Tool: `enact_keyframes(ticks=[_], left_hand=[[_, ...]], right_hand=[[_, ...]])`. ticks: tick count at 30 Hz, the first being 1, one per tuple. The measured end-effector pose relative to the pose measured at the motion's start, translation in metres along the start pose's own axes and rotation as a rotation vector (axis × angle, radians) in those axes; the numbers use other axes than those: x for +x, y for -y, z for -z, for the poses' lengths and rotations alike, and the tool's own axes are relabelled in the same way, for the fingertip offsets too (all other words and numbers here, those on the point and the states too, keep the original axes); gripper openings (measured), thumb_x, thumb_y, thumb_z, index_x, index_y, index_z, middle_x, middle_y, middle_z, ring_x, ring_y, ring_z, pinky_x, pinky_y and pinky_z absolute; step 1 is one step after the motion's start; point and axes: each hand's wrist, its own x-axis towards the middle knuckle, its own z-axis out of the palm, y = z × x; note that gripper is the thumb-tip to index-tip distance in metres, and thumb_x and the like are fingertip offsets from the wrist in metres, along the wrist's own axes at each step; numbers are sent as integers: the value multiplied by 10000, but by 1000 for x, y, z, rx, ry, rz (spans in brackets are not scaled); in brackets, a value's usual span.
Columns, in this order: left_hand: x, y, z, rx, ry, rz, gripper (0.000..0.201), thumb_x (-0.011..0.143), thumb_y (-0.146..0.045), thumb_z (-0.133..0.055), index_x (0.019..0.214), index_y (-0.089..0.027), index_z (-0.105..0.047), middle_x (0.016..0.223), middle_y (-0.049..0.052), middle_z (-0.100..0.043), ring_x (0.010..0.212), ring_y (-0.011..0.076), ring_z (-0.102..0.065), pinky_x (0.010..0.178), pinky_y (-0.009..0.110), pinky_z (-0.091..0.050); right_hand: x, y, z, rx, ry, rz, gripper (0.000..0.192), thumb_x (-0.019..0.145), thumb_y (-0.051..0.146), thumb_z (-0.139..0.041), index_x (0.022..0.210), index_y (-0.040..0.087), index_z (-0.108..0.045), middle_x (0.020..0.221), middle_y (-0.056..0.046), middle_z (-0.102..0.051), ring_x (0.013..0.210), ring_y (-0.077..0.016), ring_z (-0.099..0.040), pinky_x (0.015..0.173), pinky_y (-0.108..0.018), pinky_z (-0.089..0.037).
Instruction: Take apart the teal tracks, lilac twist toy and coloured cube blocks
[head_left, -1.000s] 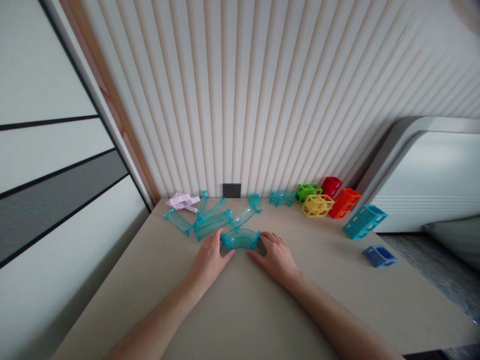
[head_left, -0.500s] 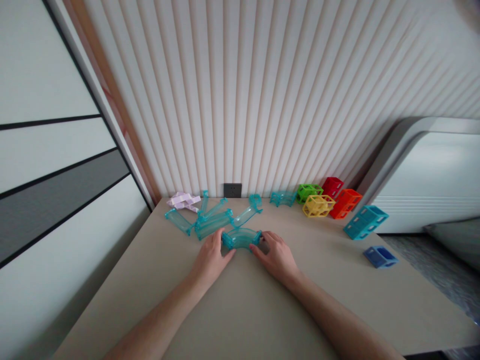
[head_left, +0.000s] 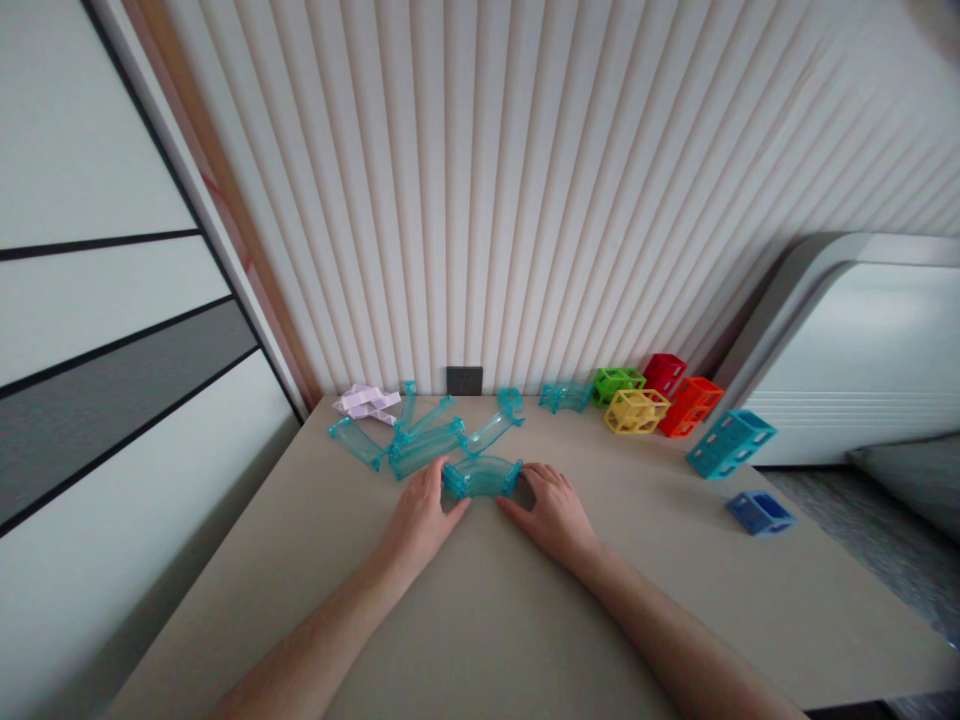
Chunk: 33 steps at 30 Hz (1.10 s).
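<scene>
Stacked curved track pieces of clear turquoise plastic lie on the table in front of me. My left hand is at their left end, index finger against the end and thumb along the near edge, gripping them. At the right end, my right hand has its fingers beside the end and its thumb lowered from the near edge, so it is open. Just behind lie several straight turquoise track pieces, some overlapping. A short sloped track piece rests behind the curved ones.
Purple-and-white pieces are piled at the back left. Another curved track stands by the ribbed wall. To the right are green, yellow, red, orange, teal and blue block frames.
My right thumb has come slightly down and away from the curved track pieces. The left hand and the pieces stay almost in place.
</scene>
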Motion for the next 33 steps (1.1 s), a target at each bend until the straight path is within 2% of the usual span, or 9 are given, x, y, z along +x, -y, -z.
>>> enact_keyframes(ticks=[14,22,33], left_hand=[[0,-3,2,-10,16,-6,593,746,-213,-790,1242,-173,-468,1106,129,-723,1051,300,-707,815,394,-607],[0,-1,1,12,19,-1,579,749,-230,-793,1230,-176,-477,1100,121,-724,1030,296,-715,823,399,-607],[-2,2,-3,20,36,-1,609,751,-272,-802,1251,-131,-485,1103,159,-716,1059,321,-699,851,430,-602]], right_hand=[[0,3,3,-17,-4,0,346,885,463,-645,1081,180,-679,1162,-137,-702,1118,-307,-623,972,-421,-453],[-1,2,4,-40,39,-5,479,880,526,-642,1179,152,-659,1239,-150,-677,1171,-308,-596,1014,-424,-428],[1,-1,3,-18,50,-35,496,878,507,-649,1213,141,-666,1290,-162,-655,1207,-326,-578,1039,-439,-412]])
